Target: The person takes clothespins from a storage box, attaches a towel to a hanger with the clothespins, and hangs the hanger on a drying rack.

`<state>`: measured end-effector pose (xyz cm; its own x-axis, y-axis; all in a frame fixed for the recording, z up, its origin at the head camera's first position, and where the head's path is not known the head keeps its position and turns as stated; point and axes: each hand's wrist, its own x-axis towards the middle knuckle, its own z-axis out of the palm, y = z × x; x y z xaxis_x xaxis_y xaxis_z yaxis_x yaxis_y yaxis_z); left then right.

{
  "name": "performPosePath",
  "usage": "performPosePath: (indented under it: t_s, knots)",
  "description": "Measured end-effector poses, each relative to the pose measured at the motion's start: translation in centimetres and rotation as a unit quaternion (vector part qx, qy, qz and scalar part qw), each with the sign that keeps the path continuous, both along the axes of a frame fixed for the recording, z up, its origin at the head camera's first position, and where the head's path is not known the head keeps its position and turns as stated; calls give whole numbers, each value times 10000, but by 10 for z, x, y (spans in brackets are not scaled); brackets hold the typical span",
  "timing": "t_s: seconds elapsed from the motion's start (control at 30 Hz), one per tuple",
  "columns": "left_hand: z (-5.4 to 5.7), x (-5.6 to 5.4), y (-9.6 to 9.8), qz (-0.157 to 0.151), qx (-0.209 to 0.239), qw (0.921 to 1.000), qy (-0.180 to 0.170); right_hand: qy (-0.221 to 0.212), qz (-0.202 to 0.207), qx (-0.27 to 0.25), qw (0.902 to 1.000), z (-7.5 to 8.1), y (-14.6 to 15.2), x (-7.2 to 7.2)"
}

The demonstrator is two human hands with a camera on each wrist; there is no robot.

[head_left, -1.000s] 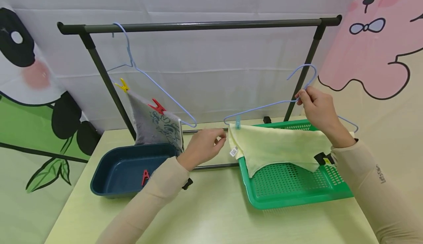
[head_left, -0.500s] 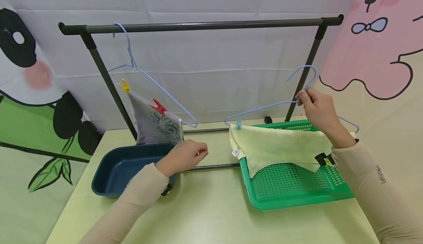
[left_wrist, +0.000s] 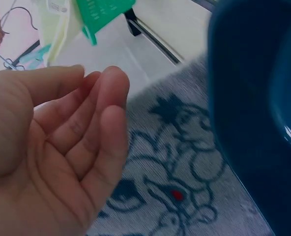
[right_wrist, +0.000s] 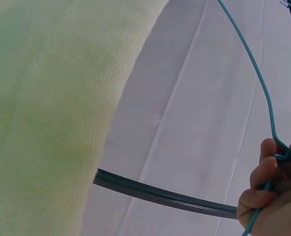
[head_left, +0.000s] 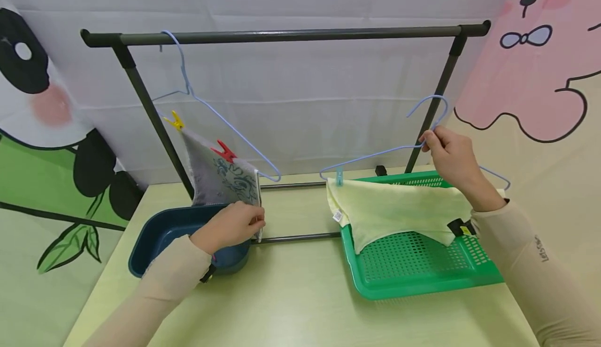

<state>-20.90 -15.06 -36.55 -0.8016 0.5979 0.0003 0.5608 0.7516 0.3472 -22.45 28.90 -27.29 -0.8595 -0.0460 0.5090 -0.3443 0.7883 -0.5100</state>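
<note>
My right hand (head_left: 453, 159) grips a blue wire clothes hanger (head_left: 375, 154) just below its hook. From that hanger hangs a pale yellow towel (head_left: 404, 203), with a light blue clothespin (head_left: 339, 176) at its left corner. My left hand (head_left: 230, 227) is over the right side of a dark blue basin (head_left: 155, 242), in front of a patterned grey towel (head_left: 216, 180). Its fingers are loosely curved with nothing between them, as the left wrist view also shows. A yellow clothespin (head_left: 175, 121) and a red clothespin (head_left: 224, 151) sit on the grey towel's upper edge.
A black rack (head_left: 291, 37) spans the back of the table (head_left: 300, 300); a second blue hanger (head_left: 235, 131) with the grey towel hangs at its left. A green perforated basket (head_left: 422, 289) stands under the yellow towel. My left hand and sleeve cover part of the basin.
My left hand has moved left, away from the yellow towel's clothespin side, to the basin and grey towel. The right hand stays nearly still, holding the hanger.
</note>
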Motion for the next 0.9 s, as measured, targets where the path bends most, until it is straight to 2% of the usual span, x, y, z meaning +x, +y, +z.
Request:
performPosePath:
  t_s: [0.23,0.33,0.53,0.77,0.9]
  knots:
    - [-6,-7,-25,327,-519,9973,-415,-100,-63,-12,9999,0,-2,0]
    - [-9,-10,-34,295,-763,9954,-499,-111,-96,-8,9999,-1,-2,0]
    - [-13,-15,-48,233,-972,9922,-742,-83,-70,20,9999,-1,-3,0]
    - [-19,-19,-59,429,-1348,9822,-1239,-58,-52,31,10000,0,-2,2]
    - [-23,-19,-62,615,-1514,9769,-1374,-95,-43,12,9999,0,-2,3]
